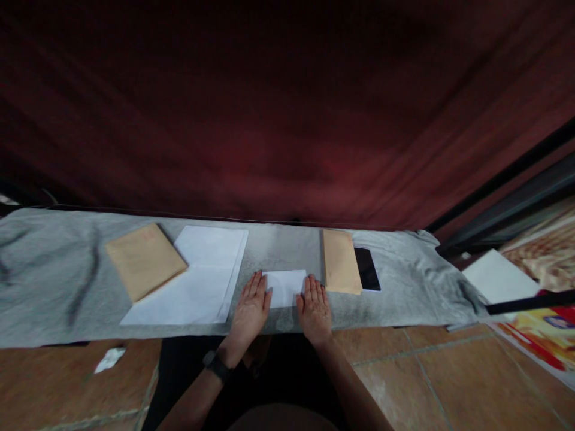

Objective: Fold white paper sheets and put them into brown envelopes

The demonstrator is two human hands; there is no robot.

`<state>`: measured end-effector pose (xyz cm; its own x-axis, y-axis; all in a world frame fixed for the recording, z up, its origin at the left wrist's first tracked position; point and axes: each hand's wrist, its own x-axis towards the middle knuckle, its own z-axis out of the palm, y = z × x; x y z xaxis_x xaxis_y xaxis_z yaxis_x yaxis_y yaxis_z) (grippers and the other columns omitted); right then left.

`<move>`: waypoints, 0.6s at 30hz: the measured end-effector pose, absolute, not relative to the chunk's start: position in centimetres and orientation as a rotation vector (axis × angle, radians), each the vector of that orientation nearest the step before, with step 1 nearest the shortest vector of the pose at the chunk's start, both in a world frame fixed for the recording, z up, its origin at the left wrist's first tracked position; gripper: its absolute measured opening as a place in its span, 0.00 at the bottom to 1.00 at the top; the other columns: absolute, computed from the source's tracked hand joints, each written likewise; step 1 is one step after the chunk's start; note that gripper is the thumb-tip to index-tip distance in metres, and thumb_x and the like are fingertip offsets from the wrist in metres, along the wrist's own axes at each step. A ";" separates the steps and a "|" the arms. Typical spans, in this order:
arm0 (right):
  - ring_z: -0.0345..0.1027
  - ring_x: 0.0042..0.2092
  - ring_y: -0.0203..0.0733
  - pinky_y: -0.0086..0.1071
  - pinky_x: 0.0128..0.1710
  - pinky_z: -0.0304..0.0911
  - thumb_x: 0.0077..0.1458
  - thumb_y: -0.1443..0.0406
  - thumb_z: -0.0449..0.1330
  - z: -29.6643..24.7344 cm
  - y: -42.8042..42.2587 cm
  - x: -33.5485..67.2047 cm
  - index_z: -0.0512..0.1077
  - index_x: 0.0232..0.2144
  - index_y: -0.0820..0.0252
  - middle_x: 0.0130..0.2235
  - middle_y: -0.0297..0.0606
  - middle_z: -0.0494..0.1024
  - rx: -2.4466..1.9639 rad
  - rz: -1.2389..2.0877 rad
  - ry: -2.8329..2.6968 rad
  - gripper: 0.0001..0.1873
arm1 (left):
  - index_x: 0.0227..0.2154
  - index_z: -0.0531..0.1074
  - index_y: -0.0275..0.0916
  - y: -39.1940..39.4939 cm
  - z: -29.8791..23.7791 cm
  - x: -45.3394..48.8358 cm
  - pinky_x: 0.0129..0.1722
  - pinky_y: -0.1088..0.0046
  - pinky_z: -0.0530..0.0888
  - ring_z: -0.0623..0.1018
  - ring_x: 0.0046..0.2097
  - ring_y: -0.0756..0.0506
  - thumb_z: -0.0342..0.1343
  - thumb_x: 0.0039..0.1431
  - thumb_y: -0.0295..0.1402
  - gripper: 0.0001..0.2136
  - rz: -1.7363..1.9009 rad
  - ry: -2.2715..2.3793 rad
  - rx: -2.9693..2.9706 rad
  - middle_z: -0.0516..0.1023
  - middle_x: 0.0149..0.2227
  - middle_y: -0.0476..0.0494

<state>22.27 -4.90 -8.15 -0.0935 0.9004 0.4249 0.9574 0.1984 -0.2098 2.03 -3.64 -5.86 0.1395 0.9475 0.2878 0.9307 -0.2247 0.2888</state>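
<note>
A small white folded paper (284,288) lies flat on the grey cloth in front of me. My left hand (250,305) rests flat along its left edge, fingers stretched out. On the opposite edge lies my right hand (314,308), also flat with its fingers extended. Left of my left hand are large white paper sheets (202,281), partly covered by a stack of brown envelopes (146,260). Just right of my right hand sits another stack of brown envelopes (340,263), which overlaps a dark-screened phone or tablet (367,269).
Grey cloth (408,281) covers the long narrow table. Behind it hangs a dark red curtain (278,149). Black metal bars (507,173) stand at the right, beside a white flat item (498,278) and a colourful printed package (545,335). A crumpled white scrap (109,359) lies on the tiled floor.
</note>
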 end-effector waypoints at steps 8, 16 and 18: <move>0.55 0.67 0.52 0.50 0.65 0.53 0.69 0.63 0.46 -8.1 -4.9 22.3 0.54 0.68 0.70 0.66 0.55 0.61 -1.744 -0.161 -2.039 0.29 | 0.55 0.71 0.34 1.2 -3.8 2.7 0.61 0.57 0.66 0.73 0.58 0.38 0.46 0.62 0.28 0.20 0.505 1.835 2.281 0.75 0.55 0.32; 0.57 0.66 0.50 0.51 0.64 0.56 0.69 0.64 0.45 -8.1 -4.9 22.9 0.53 0.69 0.62 0.65 0.50 0.64 -1.633 -0.079 -1.992 0.28 | 0.32 0.74 0.41 1.2 -3.6 1.3 0.48 0.62 0.74 0.79 0.42 0.41 0.51 0.56 0.26 0.07 0.623 1.810 1.959 0.80 0.33 0.42; 0.55 0.67 0.49 0.49 0.63 0.58 0.69 0.63 0.44 -7.9 -4.9 23.2 0.52 0.69 0.62 0.66 0.50 0.63 -1.607 -0.011 -1.970 0.28 | 0.31 0.73 0.41 0.8 -3.9 0.6 0.39 0.67 0.75 0.79 0.35 0.44 0.51 0.59 0.28 0.06 0.684 1.836 1.835 0.78 0.29 0.46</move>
